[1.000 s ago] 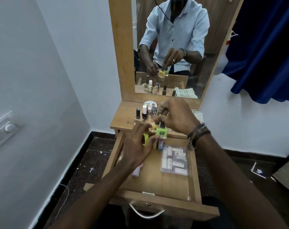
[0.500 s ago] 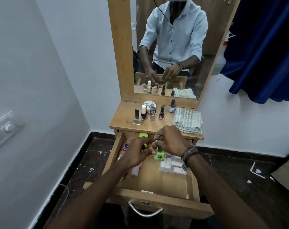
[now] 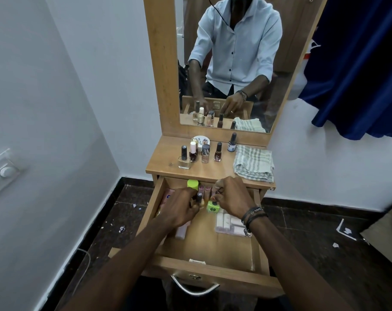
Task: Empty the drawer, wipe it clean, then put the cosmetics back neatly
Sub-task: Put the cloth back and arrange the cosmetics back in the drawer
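Observation:
The wooden drawer [image 3: 204,248] is pulled out below the dresser top. My right hand [image 3: 233,197] grips a lime green nail polish bottle [image 3: 213,207] by its cap, low over the drawer's back part. My left hand [image 3: 179,206] is closed around a small dark-capped bottle [image 3: 199,197] just left of it. Behind the hands stand a lime green cap [image 3: 192,184] and pinkish tubes [image 3: 204,190]. A clear packet of white tubes [image 3: 227,223] lies at the right, and a pink tube [image 3: 182,231] pokes out under my left wrist.
Several nail polish bottles [image 3: 205,153] and a round white tin [image 3: 200,140] stand on the dresser top [image 3: 163,162], with a folded striped cloth [image 3: 254,163] at the right. A mirror [image 3: 235,63] rises behind. A blue curtain [image 3: 358,75] hangs at the right; the dark floor [image 3: 325,254] has scraps.
Both hands came down from the dresser top into the drawer, carrying the green bottle with them. The bottles and cloth on top are now uncovered.

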`<state>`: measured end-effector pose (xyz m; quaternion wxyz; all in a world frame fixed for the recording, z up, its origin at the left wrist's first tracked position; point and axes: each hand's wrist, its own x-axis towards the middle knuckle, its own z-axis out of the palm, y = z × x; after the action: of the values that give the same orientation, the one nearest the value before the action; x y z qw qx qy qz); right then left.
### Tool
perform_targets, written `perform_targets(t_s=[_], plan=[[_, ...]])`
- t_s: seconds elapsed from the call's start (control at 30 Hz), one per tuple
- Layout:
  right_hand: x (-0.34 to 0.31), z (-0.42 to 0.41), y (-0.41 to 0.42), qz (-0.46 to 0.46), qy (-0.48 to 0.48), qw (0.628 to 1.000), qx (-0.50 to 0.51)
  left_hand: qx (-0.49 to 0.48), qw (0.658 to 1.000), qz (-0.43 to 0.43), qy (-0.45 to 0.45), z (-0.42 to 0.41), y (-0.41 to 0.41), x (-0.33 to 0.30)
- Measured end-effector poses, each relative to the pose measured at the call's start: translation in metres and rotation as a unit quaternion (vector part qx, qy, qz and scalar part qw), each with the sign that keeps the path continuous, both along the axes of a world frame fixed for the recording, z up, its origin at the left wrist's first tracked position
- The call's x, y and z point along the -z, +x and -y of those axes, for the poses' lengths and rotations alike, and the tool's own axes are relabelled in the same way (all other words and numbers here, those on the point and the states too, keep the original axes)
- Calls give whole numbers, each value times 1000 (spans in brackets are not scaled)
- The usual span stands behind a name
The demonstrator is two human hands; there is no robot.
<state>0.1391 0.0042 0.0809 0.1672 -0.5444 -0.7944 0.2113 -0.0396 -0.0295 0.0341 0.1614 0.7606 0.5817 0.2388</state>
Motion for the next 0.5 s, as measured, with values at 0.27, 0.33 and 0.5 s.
perform_targets(t_s=[0.27,0.33,0.5], plan=[[18,-3,-10,47,0,999,7,-30,998,-52,1,-3,7,5],[19,-3,-13,61,-1,998,2,-32,998,-47,-9,-5,8,9],[18,-1,-13,110,1,994,-15,-39,999,-31,-22,-6,9,14]])
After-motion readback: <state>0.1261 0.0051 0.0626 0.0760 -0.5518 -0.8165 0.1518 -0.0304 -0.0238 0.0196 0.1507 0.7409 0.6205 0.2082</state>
